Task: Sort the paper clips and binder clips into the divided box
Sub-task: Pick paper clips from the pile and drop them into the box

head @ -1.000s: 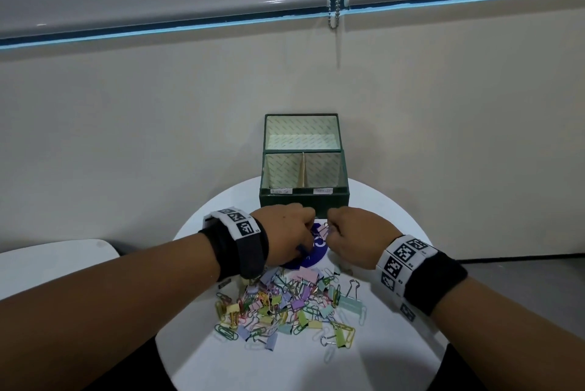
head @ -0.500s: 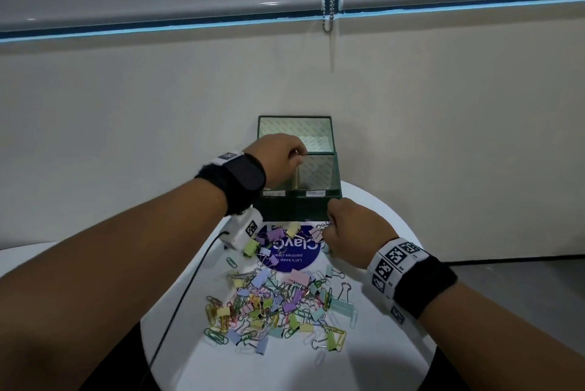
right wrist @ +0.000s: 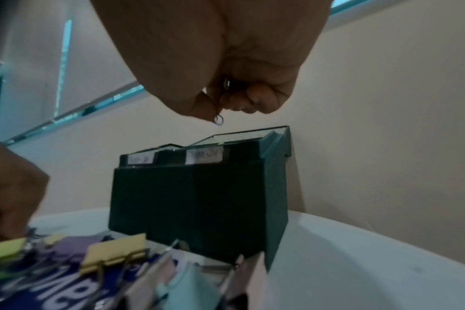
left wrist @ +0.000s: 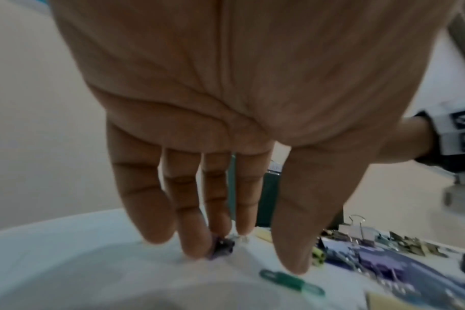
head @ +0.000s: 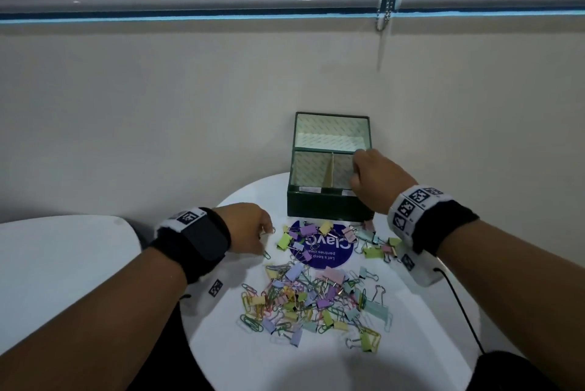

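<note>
A dark green divided box [head: 326, 208] stands open at the back of the round white table [head: 316, 365], with a card divider [head: 330, 172] splitting its front part. My right hand [head: 356, 169] hovers over the front right compartment. In the right wrist view its curled fingers [right wrist: 252, 100] pinch a small wire clip [right wrist: 218, 120] above the box [right wrist: 194, 205]. My left hand [head: 267, 234] is low at the table, left of the box, fingers [left wrist: 191, 237] pointing down and touching a small purple clip [left wrist: 222, 247]. A green paper clip [left wrist: 292, 282] lies by the thumb.
A heap of pastel paper clips and binder clips [head: 313, 298] covers the table's middle. More binder clips lie on a round purple sticker [head: 332, 256] before the box. A second white table [head: 63, 264] stands left. A black cable [head: 462, 311] trails at the right. The wall is just behind the box.
My left hand came down from the box to the table left of the sticker. My right hand rose from the clips to above the box's right compartment, holding a clip.
</note>
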